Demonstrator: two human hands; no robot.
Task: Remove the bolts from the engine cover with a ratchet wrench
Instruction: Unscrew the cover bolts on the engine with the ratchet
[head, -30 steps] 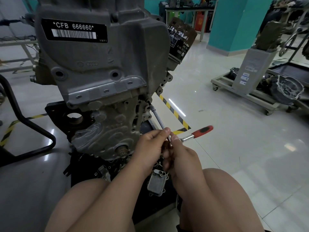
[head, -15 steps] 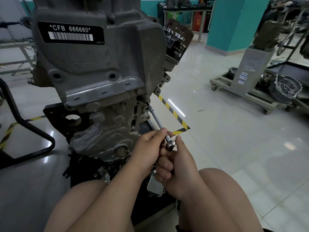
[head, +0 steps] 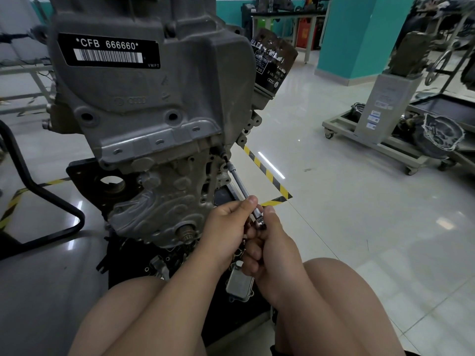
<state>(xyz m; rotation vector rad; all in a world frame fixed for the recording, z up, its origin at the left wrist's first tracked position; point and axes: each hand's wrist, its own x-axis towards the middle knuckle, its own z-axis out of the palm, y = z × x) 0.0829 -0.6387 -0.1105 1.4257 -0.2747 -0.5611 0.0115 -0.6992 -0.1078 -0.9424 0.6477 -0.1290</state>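
A grey engine cover (head: 154,93) with a black barcode label stands upright in front of me. A ratchet wrench (head: 260,222) with a long steel extension bar (head: 239,182) reaches up to a bolt (head: 217,151) at the cover's lower right edge. My left hand (head: 227,231) pinches the extension bar just above the ratchet head. My right hand (head: 270,250) grips the ratchet handle, which points down and is hidden inside the fist. The socket end sits on the bolt.
A black oil filter (head: 273,65) juts from the engine's right side. A black stand tube (head: 38,186) curves at the left. A grey wheeled cart (head: 380,124) with engine parts stands on the glossy floor at the right. Yellow-black tape (head: 267,173) marks the floor.
The red ratchet handle swung from pointing right to pointing down, where my right fist now hides it. My left hand kept its pinch on the extension bar.
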